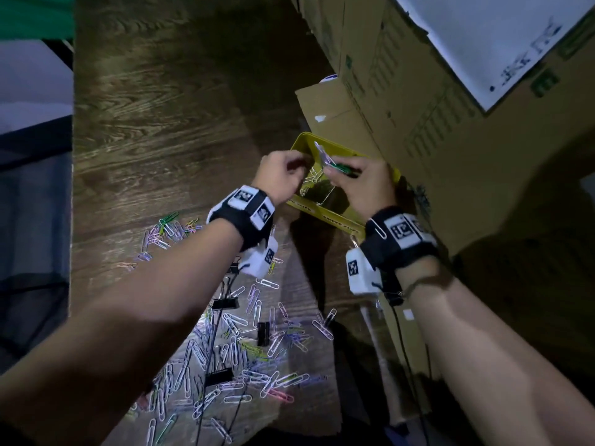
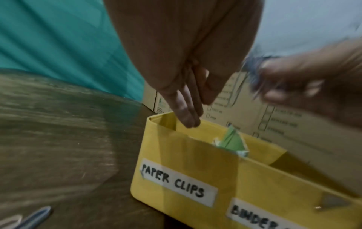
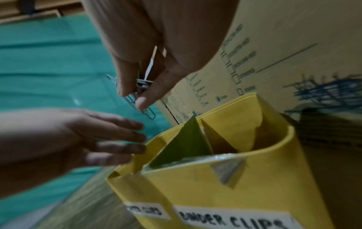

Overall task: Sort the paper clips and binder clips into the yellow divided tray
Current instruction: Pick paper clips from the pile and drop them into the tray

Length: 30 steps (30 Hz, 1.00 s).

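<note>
Dark wood-grain table, dim light; motion blur smears both wrist views. Yellow divided tray centre frame, mostly hidden behind hands, backed against cardboard boxes upper right. Right hand pinches bunch of wire paper clips above tray. Left hand fingers straight, relaxed, holding nothing. Loose paper clips, black binder clips scattered lower centre; tray contents unclear

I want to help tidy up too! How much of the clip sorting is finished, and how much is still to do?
A little is done: a few paper clips already lie in the yellow tray. Right now the right hand pinches a small bunch of paper clips above the tray, and the left hand is open beside it. Most is left: a big scatter of paper clips and several black binder clips on the wooden table.
</note>
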{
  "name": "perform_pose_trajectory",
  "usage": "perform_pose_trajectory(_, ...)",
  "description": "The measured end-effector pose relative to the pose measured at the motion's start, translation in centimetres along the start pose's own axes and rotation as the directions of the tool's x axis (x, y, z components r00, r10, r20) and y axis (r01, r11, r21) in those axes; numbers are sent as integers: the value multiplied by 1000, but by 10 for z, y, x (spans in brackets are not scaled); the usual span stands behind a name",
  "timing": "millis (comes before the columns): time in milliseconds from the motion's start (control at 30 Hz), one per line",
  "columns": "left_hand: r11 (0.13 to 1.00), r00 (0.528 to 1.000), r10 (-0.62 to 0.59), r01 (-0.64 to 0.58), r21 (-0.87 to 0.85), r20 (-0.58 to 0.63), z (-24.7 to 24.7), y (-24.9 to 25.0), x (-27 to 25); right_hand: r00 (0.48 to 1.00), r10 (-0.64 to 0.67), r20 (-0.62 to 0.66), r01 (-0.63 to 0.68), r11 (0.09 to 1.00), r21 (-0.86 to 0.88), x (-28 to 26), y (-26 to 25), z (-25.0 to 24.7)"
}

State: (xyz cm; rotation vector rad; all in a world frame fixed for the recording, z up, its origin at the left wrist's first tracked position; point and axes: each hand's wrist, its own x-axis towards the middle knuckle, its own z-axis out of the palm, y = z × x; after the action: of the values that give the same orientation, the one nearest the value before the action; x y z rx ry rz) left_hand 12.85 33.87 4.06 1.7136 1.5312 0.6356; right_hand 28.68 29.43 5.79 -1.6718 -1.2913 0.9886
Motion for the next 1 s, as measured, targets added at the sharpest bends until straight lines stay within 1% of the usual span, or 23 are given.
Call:
perform_pose_trajectory(33, 991, 997, -8, -3, -136, -77, -2, -4, -12, 1000, -5, 23, 7, 997, -77, 6, 0, 4)
perform_pose_trajectory(67, 976, 990, -27, -4, -219, -140, -2, -13, -25, 999, -20, 50, 28, 986, -163, 12, -2, 7)
perform_pose_trajectory(100, 976, 983, -29, -11, -218, -180, -1, -22, -39, 996, -38, 83, 58, 964, -260, 16, -5, 11)
perform_pose_trajectory(133, 990, 984, -14, -12, -140, -179, 2, -31, -53, 990, -50, 130, 93, 933, -348, 19, -8, 16)
perform_pose_trajectory(167, 1000, 991, 5, -7, -15, -134, 5, -41, -65, 982, -57, 181, 130, 896, -424, 23, -10, 21)
perform_pose_trajectory(200, 992, 999, 3, 4, 126, -48, 10, -48, -74, 971, -50, 235, 162, 857, -489, 25, -10, 27)
perform_pose_trajectory(233, 967, 997, -25, 5, 254, 75, 17, -56, -79, 959, -34, 282, 190, 814, -549, 27, -11, 32)
perform_pose_trajectory(300, 887, 945, -114, -41, 461, 305, 34, -67, -86, 937, 20, 348, 223, 733, -643, 25, -11, 41)
perform_pose_trajectory(333, 836, 915, -169, -64, 544, 366, 43, -72, -89, 928, 31, 370, 242, 705, -667, 23, -11, 43)
perform_pose_trajectory(400, 720, 878, -266, -93, 687, 398, 55, -78, -97, 922, 0, 388, 278, 698, -660, 17, -12, 43)
perform_pose_trajectory(467, 656, 861, -299, -127, 744, 411, 63, -78, -108, 917, -117, 380, 340, 725, -599, 8, -11, 40)
perform_pose_trajectory(500, 652, 859, -299, -134, 747, 416, 67, -79, -116, 910, -192, 367, 379, 743, -552, 1, -11, 37)
perform_pose_trajectory(567, 690, 868, -255, -145, 709, 425, 72, -83, -135, 881, -333, 338, 458, 781, -425, -16, -4, 35)
perform_pose_trajectory(600, 705, 860, -232, -173, 688, 454, 74, -88, -147, 865, -385, 321, 488, 796, -359, -27, 3, 34)
perform_pose_trajectory(633, 718, 840, -204, -221, 660, 502, 75, -91, -159, 855, -420, 303, 504, 810, -300, -41, 12, 35)
perform_pose_trajectory(700, 774, 792, -140, -286, 565, 594, 75, -96, -185, 856, -442, 269, 502, 835, -226, -70, 36, 37)
perform_pose_trajectory(733, 801, 776, -114, -297, 520, 620, 71, -96, -195, 864, -417, 281, 481, 848, -223, -84, 50, 38)
perform_pose_trajectory(767, 809, 764, -63, -338, 482, 642, 66, -96, -204, 876, -350, 331, 438, 865, -246, -98, 66, 38)
perform_pose_trajectory(800, 800, 767, 0, -384, 460, 641, 60, -98, -210, 882, -240, 405, 375, 879, -296, -110, 83, 39)
perform_pose_trajectory(833, 789, 780, 77, -429, 441, 621, 55, -102, -215, 869, -116, 480, 320, 873, -368, -121, 100, 39)
perform_pose_trajectory(900, 788, 822, 146, -434, 438, 551, 40, -103, -223, 807, 68, 586, 308, 798, -518, -141, 129, 42)
perform_pose_trajectory(933, 773, 830, 142, -433, 464, 539, 35, -107, -228, 779, 119, 616, 329, 759, -562, -149, 137, 45)
perform_pose_trajectory(1000, 738, 843, 114, -427, 523, 526, 26, -112, -236, 738, 151, 657, 405, 680, -611, -158, 139, 56)
